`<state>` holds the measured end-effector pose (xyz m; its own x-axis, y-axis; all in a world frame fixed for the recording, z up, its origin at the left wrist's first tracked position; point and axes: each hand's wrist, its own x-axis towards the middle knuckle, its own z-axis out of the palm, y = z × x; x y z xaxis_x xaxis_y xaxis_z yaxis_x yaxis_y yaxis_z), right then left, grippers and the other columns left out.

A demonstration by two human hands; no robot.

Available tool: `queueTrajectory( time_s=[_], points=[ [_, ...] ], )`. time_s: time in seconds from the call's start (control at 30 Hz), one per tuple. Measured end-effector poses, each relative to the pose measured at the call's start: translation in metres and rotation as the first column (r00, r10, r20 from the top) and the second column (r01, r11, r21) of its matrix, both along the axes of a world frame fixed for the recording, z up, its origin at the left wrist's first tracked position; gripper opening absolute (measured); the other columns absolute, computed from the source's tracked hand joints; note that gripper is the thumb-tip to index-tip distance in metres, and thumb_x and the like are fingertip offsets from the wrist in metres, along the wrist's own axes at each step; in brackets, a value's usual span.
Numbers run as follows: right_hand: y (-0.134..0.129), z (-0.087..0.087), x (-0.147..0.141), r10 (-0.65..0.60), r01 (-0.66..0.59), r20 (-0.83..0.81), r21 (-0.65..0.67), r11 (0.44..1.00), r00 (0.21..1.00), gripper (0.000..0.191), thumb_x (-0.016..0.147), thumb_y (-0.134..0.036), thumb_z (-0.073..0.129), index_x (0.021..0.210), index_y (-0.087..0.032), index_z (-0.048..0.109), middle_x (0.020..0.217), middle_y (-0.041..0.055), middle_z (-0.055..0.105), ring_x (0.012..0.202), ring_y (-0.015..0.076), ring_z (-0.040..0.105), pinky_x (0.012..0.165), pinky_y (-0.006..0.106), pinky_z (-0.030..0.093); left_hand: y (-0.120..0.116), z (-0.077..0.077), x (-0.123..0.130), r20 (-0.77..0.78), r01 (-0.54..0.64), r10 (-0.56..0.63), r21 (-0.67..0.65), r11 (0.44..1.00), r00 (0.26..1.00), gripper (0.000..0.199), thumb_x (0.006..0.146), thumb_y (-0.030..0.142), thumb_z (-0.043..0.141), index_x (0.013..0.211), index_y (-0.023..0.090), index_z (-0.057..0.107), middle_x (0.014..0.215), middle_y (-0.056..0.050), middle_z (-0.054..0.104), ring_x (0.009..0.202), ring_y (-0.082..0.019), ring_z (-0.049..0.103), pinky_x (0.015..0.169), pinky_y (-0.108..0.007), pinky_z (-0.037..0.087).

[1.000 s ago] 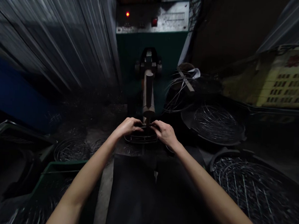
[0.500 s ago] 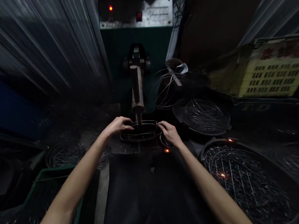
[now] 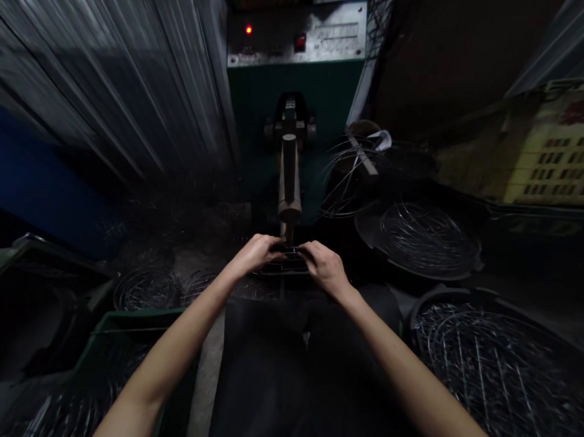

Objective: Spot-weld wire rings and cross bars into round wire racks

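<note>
Both my hands pinch a wire frame (image 3: 289,268) right below the electrode tip of what looks like a spot welder (image 3: 290,179). My left hand (image 3: 259,252) is closed on the frame's left side, its fingertips close to the electrode. On the right side my right hand (image 3: 324,267) grips it with thumb and fingers together. Only a few thin bars show between the hands; fingers and the dark hide the rest. Above, the machine's green body carries a metal panel (image 3: 332,40) with a lit red lamp (image 3: 249,29).
To my right stand a round tub (image 3: 417,312) of wire pieces and a black basin (image 3: 370,240) with wire rings. A yellow crate (image 3: 517,173) is behind them. At my left are a green crate (image 3: 102,325) and wire coils (image 3: 149,289).
My hands have come closer together on the wire frame, near the electrode. The sparks seen at the right are gone. The whole view has shifted, with the machine further right.
</note>
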<state>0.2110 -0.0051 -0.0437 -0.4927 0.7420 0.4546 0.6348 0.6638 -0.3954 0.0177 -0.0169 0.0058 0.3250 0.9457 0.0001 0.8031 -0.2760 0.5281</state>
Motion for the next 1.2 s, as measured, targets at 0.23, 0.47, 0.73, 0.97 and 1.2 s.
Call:
queueTrajectory(
  time_s=[0.23,0.47,0.73,0.97,1.2],
  points=[
    [0.007,0.006,-0.003,-0.008,0.005,-0.067,-0.044,0.999,0.998,0.015,0.089,-0.029,0.046,0.091,-0.021,0.058,0.087,0.0045,0.065,0.077,0.0165,0.061,0.065,0.026,0.044,0.002,0.002,-0.009,0.057,-0.056,0.059,-0.045,0.997,0.997,0.031,0.075,0.036,0.061,0.098,0.017,0.068,0.088,-0.003,0.07,0.083,-0.018,0.062,0.072,-0.023,0.045],
    [0.019,0.008,-0.007,0.005,-0.011,-0.084,-0.074,0.997,0.996,0.012,0.088,-0.025,0.046,0.09,-0.021,0.057,0.088,0.005,0.065,0.076,0.017,0.061,0.065,0.026,0.044,0.012,0.002,-0.014,0.124,-0.06,0.071,-0.091,0.994,0.99,0.03,0.073,0.036,0.062,0.094,0.016,0.068,0.087,-0.003,0.07,0.083,-0.018,0.062,0.071,-0.023,0.045],
    [0.025,0.007,-0.013,-0.008,0.001,-0.074,-0.092,0.996,0.997,0.013,0.087,-0.027,0.048,0.092,-0.021,0.059,0.089,0.0048,0.066,0.077,0.0173,0.062,0.066,0.026,0.044,0.022,0.001,-0.018,0.148,-0.036,0.06,-0.16,0.986,0.987,0.033,0.071,0.039,0.063,0.094,0.016,0.068,0.091,-0.003,0.07,0.087,-0.019,0.062,0.073,-0.024,0.044],
    [0.026,0.005,0.016,-0.085,0.075,-0.216,-0.056,0.996,0.973,0.017,0.088,-0.03,0.048,0.091,-0.019,0.061,0.089,0.0061,0.063,0.078,0.0163,0.06,0.072,0.026,0.045,0.028,-0.003,-0.02,0.144,-0.058,0.09,-0.215,0.975,0.985,0.039,0.066,0.045,0.065,0.091,0.015,0.068,0.089,-0.003,0.069,0.086,-0.02,0.061,0.072,-0.025,0.044],
    [0.04,-0.04,0.063,-0.113,0.07,-0.182,-0.227,0.971,0.977,0.021,0.088,-0.03,0.043,0.09,-0.02,0.062,0.086,0.0047,0.065,0.08,0.0172,0.061,0.077,0.029,0.046,0.032,-0.005,-0.023,0.194,-0.027,0.079,-0.256,0.966,0.978,0.043,0.065,0.046,0.065,0.095,0.015,0.067,0.094,-0.004,0.069,0.09,-0.022,0.061,0.081,-0.028,0.044]
  ],
)
